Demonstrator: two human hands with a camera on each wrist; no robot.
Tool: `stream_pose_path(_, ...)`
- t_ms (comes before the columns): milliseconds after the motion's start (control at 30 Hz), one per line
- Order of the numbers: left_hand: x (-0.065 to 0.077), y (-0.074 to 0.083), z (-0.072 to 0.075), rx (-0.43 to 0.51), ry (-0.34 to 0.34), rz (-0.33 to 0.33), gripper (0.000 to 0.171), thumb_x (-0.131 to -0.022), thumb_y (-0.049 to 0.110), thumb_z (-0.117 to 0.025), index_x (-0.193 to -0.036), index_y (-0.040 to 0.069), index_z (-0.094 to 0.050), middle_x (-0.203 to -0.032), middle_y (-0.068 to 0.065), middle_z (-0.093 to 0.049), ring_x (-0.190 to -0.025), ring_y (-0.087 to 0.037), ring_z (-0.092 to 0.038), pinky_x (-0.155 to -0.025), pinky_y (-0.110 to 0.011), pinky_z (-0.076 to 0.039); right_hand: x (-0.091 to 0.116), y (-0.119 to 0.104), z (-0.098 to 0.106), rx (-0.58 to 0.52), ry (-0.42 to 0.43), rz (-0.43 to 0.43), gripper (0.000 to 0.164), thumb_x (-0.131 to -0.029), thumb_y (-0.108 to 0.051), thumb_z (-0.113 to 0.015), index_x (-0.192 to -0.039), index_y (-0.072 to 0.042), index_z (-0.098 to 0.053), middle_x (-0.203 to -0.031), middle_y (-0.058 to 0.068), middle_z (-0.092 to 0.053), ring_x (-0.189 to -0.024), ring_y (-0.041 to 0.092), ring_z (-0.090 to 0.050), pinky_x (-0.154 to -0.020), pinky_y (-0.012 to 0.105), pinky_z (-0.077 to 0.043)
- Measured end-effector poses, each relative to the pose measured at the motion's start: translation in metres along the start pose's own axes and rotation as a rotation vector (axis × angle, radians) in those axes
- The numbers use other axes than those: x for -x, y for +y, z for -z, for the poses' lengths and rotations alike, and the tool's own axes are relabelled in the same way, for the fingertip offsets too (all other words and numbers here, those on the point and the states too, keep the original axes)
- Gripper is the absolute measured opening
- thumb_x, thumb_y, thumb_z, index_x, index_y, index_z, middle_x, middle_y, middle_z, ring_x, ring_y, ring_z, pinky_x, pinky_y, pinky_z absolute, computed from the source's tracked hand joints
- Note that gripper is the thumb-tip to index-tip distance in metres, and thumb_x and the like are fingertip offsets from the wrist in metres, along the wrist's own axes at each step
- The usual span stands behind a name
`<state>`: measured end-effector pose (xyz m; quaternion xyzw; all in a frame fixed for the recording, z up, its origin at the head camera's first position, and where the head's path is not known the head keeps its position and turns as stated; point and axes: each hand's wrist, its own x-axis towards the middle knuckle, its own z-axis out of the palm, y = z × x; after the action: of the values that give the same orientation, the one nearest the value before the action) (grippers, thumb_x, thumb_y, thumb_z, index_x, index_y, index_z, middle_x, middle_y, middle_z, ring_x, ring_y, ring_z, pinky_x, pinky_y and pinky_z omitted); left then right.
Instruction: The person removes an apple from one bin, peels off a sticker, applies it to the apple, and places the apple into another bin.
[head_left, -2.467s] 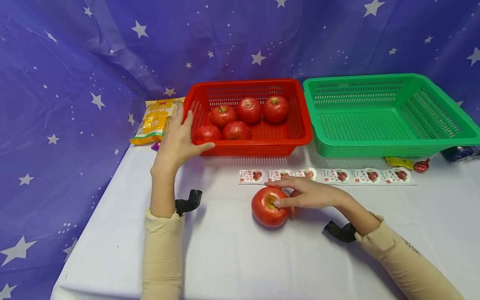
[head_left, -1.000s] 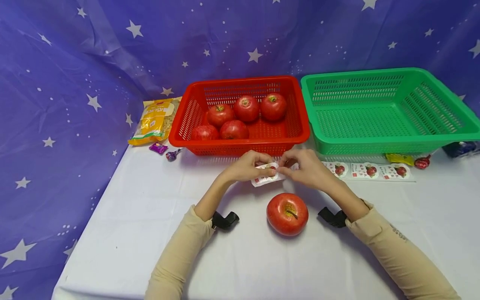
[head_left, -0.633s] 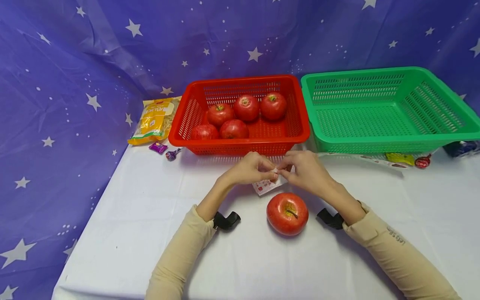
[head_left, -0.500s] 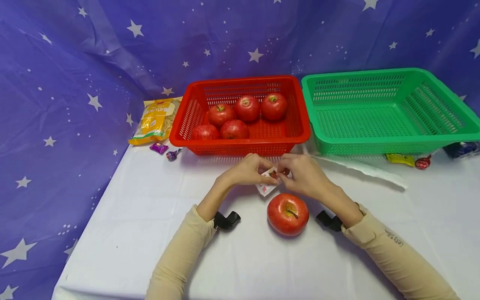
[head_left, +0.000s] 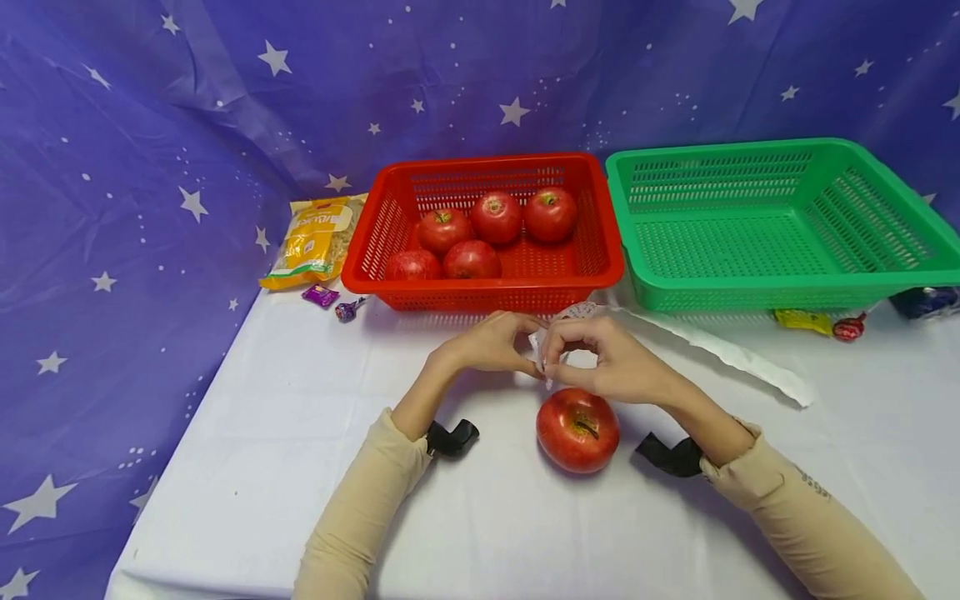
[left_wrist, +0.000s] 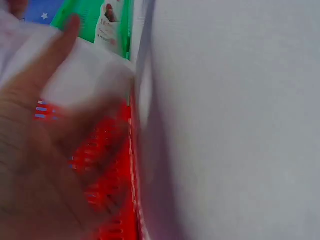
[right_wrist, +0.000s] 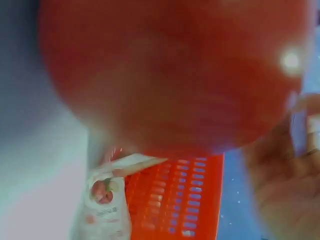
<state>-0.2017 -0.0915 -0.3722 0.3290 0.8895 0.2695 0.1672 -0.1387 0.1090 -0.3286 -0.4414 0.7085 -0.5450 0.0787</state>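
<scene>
On white table (head_left: pixel 517 533), pinching sticker strip (head_left: pixel 720 348), aslant toward near right corner, with left hand (head_left: pixel 491 343) and seemingly right hand (head_left: pixel 611 362); just beyond apple (head_left: pixel 577 429), with right hand nearer.

A hand could pass over the bench (head_left: pixel 232 467) left of the left sleeve (head_left: pixel 348 508), or down into the green basket (head_left: pixel 750 296). An apple (head_left: pixel 577 429) stood on the near side of the right hand (head_left: pixel 618 367); the red basket (head_left: pixel 480 297) blocked a low path beyond, and a paper strip (head_left: pixel 723 348) slanted rightward.
</scene>
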Motion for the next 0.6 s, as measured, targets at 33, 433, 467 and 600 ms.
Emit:
stream_pose_path(33, 0.0, -0.001, 0.0, -0.006, 0.003, 0.005, 0.054, -0.074, 0.029, -0.082, -0.122, 0.013, -0.066, -0.121, 0.002, -0.067, -0.095, -0.009, -0.056, -0.083, -0.021, -0.044, 0.0, -0.004, 0.001, -0.061, -0.026, 0.036, 0.018, -0.083, 0.01, -0.063, -0.079, -0.007, -0.06, -0.08, 0.001, -0.061, -0.081, 0.012, -0.058, -0.079, 0.025, -0.051)
stream_pose_path(433, 0.021, 0.024, 0.023, -0.226, 0.079, -0.042, 0.024, -0.079, -0.008, -0.051, -0.087, 0.005, -0.07, -0.092, -0.005, -0.068, -0.086, -0.016, -0.06, -0.08, -0.027, -0.048, 0.018, -0.021, 0.014, 0.04, 0.332, -0.359, 0.036, -0.071, 0.007, -0.077, -0.078, -0.002, -0.043, -0.066, -0.001, -0.048, -0.057, 0.008, -0.048, -0.049, 0.021, -0.039)
stream_pose_path(467, 0.026, 0.033, 0.026, -0.226, 0.091, -0.057, 0.024, -0.082, -0.006, -0.052, -0.092, 0.005, -0.071, -0.102, -0.005, -0.07, -0.096, -0.018, -0.063, -0.088, -0.029, -0.05, 0.023, -0.02, 0.015, 0.065, 0.349, -0.388, 0.036, -0.071, 0.006, -0.077, -0.079, -0.002, -0.043, -0.064, -0.002, -0.047, -0.056, 0.008, -0.047, -0.048, 0.021, -0.038)
stream_pose_path(600, 0.04, 0.07, 0.024, -0.21, 0.001, -0.149, 0.029, -0.09, 0.023, -0.063, -0.114, 0.007, -0.067, -0.134, -0.007, -0.059, -0.125, -0.021, -0.055, -0.108, -0.032, -0.04, 0.04, -0.02, 0.018, 0.101, 0.423, -0.433, 0.037, -0.07, 0.005, -0.079, -0.08, -0.003, -0.043, -0.062, -0.005, -0.05, -0.056, 0.008, -0.049, -0.048, 0.021, -0.04)
